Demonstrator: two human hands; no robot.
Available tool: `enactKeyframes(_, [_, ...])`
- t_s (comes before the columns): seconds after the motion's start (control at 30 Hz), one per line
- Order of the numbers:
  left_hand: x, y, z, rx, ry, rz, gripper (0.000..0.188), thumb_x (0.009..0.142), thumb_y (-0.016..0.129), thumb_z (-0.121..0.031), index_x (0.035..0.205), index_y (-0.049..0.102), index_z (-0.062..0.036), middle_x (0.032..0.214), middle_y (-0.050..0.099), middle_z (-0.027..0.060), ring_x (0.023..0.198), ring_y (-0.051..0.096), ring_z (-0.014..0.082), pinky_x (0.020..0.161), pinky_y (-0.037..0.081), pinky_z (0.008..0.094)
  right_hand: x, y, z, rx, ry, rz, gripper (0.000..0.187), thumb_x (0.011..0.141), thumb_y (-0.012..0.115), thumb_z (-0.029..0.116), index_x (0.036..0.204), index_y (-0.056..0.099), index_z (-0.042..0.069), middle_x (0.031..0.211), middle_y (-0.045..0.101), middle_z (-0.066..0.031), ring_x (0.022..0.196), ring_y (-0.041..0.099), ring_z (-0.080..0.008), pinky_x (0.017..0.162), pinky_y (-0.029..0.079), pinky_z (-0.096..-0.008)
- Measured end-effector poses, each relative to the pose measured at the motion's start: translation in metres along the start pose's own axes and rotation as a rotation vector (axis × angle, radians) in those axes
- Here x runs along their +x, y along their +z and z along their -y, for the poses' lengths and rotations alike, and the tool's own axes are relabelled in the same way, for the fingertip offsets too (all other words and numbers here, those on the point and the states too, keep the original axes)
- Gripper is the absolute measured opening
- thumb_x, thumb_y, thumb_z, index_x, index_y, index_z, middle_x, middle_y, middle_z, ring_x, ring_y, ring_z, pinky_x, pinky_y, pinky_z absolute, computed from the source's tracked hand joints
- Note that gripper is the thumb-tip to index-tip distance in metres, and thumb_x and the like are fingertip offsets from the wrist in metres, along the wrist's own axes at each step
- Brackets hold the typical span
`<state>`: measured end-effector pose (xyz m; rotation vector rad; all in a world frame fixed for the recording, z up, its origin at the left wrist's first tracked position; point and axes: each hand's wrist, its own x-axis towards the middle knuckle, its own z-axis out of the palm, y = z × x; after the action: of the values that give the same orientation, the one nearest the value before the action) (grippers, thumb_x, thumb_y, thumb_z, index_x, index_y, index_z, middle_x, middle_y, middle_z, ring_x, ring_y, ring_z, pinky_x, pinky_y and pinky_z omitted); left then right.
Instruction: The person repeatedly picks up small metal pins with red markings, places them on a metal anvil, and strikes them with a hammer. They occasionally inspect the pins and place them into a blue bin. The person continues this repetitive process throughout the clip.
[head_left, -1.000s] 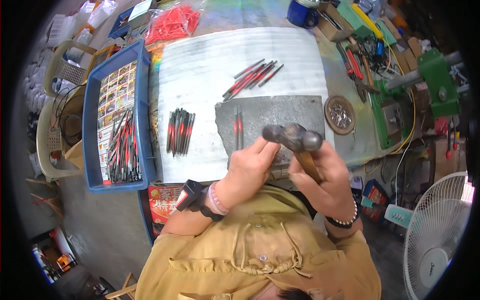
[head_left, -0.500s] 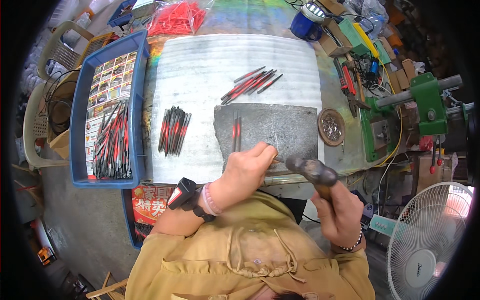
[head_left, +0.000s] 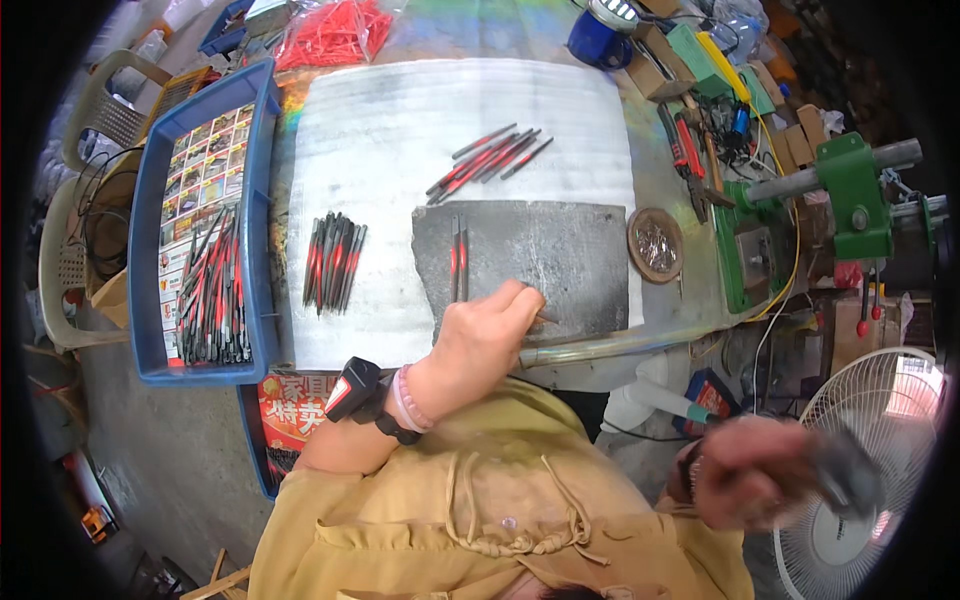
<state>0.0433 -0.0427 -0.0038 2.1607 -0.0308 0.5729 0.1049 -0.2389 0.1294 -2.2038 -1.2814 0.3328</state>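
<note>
Small dark rod (head_left: 545,319) pinched at fingertips of left hand (head_left: 487,338), lying on near edge of grey stone slab (head_left: 560,255). Left hand closed narrow around rod, knuckles up. Two red-and-black rods (head_left: 458,258) laid parallel on slab, just left of centre. Right hand (head_left: 745,472) off the bench at lower right, blurred, gripping hammer (head_left: 840,470). Loose bundle of rods (head_left: 333,262) on white sheet (head_left: 400,120), left of slab; second group (head_left: 490,157) beyond slab. Blue tray (head_left: 262,160) at far left holding more rods. Round dish (head_left: 655,243) just right of slab. Fan (head_left: 880,480) near right hand.
</note>
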Motion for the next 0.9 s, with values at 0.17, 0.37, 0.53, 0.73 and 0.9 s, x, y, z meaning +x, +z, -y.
enactKeyframes(0.17, [0.001,-0.001,0.0,0.053,0.025,0.026,0.033,0.068,0.055,0.013,0.095,0.059,-0.0056,0.08,0.055,0.0125,0.064,0.059,0.0347,0.055,0.048,0.0399,-0.004,-0.007,0.004,-0.098,0.009,-0.01,0.053,0.077,0.068,-0.004,0.128,0.053,-0.006,0.088,0.065,-0.0187,0.072,0.067,-0.0287,0.06,0.053,-0.0336])
enactKeyframes(0.37, [0.0,0.0,0.0,0.042,0.002,0.045,0.032,0.068,0.055,0.013,0.095,0.059,-0.0052,0.081,0.055,0.0135,0.066,0.059,0.0357,0.056,0.048,0.0409,-0.022,-0.024,0.024,0.24,0.095,-0.322,0.029,0.078,0.075,0.02,0.096,0.064,-0.001,0.081,0.066,-0.0109,0.062,0.062,-0.0202,0.057,0.049,-0.0314])
enactKeyframes(0.53, [0.001,-0.001,-0.003,0.072,-0.038,0.062,0.033,0.067,0.054,0.014,0.095,0.059,-0.0044,0.08,0.056,0.0144,0.066,0.059,0.0365,0.058,0.049,0.0404,-0.011,-0.006,-0.004,-0.117,0.034,0.04,0.06,0.079,0.074,0.005,0.133,0.049,-0.002,0.087,0.068,-0.016,0.072,0.069,-0.024,0.059,0.053,-0.0309])
enactKeyframes(0.73, [0.0,-0.009,-0.005,-0.716,-0.528,0.07,0.003,0.092,0.058,-0.001,0.095,0.058,-0.0023,0.082,0.065,0.0065,0.063,0.066,0.0161,0.053,0.05,0.028,-0.006,0.015,-0.008,0.322,0.204,-0.22,0.036,0.087,0.065,0.001,0.121,0.055,-0.004,0.083,0.068,-0.0123,0.067,0.067,-0.0169,0.06,0.051,-0.0268])
enactKeyframes(0.9, [-0.01,-0.03,-0.004,-1.508,-0.776,-0.042,0.018,0.1,0.054,-0.02,0.102,0.056,-0.0023,0.095,0.065,0.0117,0.066,0.066,0.0135,0.06,0.058,0.0256,0.01,0.063,-0.021,0.655,0.38,-0.169,0.016,0.089,0.06,-0.002,0.104,0.061,-0.005,0.08,0.067,-0.0069,0.075,0.065,-0.0102,0.067,0.051,-0.0226])
